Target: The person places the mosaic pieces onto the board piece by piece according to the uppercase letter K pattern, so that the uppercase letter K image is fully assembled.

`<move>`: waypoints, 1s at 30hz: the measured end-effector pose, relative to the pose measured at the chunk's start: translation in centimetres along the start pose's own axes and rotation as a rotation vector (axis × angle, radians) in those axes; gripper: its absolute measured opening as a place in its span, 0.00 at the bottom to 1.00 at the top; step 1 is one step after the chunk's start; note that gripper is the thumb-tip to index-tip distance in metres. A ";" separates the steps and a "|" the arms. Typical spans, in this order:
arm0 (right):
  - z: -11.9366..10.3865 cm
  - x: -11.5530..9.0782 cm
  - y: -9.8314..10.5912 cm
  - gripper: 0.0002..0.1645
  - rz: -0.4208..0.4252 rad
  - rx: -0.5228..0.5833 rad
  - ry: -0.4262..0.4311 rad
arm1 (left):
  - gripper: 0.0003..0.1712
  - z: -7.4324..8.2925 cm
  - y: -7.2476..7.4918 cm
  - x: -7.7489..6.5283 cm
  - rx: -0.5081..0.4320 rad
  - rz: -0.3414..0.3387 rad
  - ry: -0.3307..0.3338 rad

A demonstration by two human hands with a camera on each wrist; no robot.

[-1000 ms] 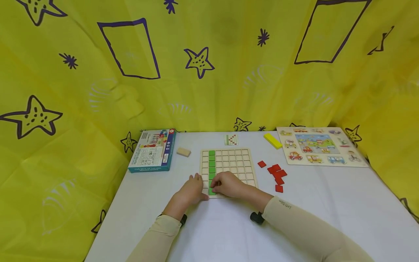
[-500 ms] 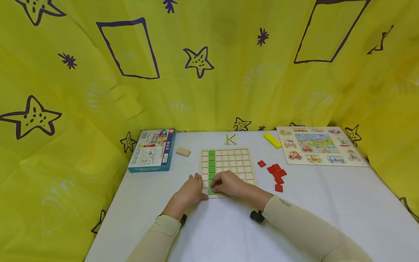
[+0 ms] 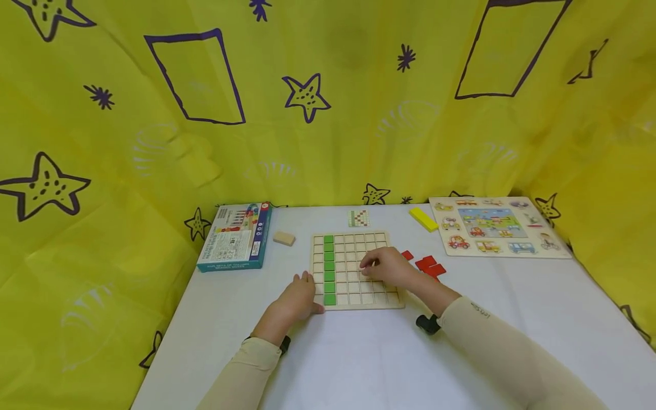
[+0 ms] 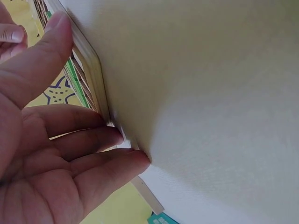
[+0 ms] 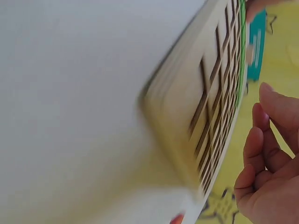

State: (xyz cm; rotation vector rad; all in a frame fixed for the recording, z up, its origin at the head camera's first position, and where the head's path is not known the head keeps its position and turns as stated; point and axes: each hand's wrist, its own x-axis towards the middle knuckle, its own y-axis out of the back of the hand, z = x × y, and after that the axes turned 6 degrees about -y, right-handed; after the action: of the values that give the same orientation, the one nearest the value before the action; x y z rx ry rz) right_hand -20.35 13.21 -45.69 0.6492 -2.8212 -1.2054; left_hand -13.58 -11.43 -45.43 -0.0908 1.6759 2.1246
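A wooden grid board (image 3: 353, 287) lies flat on the white table. Green square tiles (image 3: 329, 266) fill its second column from the left, top to bottom. My left hand (image 3: 296, 299) rests against the board's near left corner. In the left wrist view, its thumb touches one edge of the board (image 4: 96, 77) and its fairly straight fingers touch around the corner. Over the right part of the grid hovers my right hand (image 3: 386, 266), fingers loosely bent. The right wrist view shows that hand (image 5: 275, 158) with nothing visible between thumb and fingers.
Red tiles (image 3: 429, 265) lie right of the board, partly hidden by the right hand. Behind it are a small pattern card (image 3: 359, 218) and a yellow block (image 3: 423, 219). A wooden block (image 3: 284, 238) and a box (image 3: 236, 236) sit left; a vehicle puzzle (image 3: 466, 234) lies far right.
My right hand has left the lowest green tile and moved right and away from me across the grid, towards the red tiles. My left hand has stayed at the corner.
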 end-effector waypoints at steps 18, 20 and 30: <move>7.4 -0.7 6.2 0.16 0.133 -0.054 -0.143 | 0.52 -0.1 -0.1 0.0 -0.005 -0.010 -0.003; 7.7 -0.6 6.3 0.17 0.131 -0.061 -0.163 | 0.52 -0.1 -0.1 0.1 -0.006 -0.010 -0.004; 8.4 -0.1 6.2 0.18 0.106 -0.116 -0.184 | 0.52 -0.1 -0.1 0.2 -0.006 -0.012 -0.007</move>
State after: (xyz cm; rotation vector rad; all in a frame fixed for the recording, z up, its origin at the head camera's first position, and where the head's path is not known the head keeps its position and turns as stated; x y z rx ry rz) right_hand -23.96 22.89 -47.25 0.3978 -2.8573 -1.4665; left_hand -13.74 -11.50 -45.57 -0.0944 1.6610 2.1187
